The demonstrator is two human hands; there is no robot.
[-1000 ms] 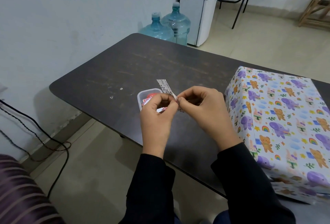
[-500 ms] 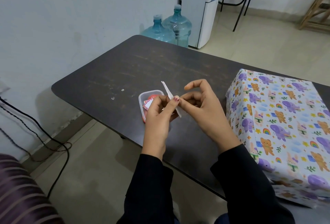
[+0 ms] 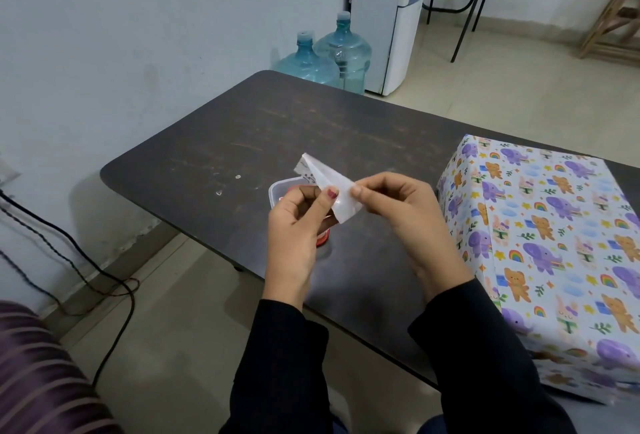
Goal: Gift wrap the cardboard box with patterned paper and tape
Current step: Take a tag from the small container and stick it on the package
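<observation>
Head | left hand point(image 3: 298, 225), right hand point(image 3: 398, 212) pinch white strip point(image 3: 329, 183) | axis far-left to near-right

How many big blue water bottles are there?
2. The left bottle and the right bottle stand together past the table, beside the dispenser. The table may hide others.

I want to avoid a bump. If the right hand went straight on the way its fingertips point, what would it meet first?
Most likely the left hand, which pinches the same white strip the right hand holds; they look nearly level, though depth is hard to judge.
</observation>
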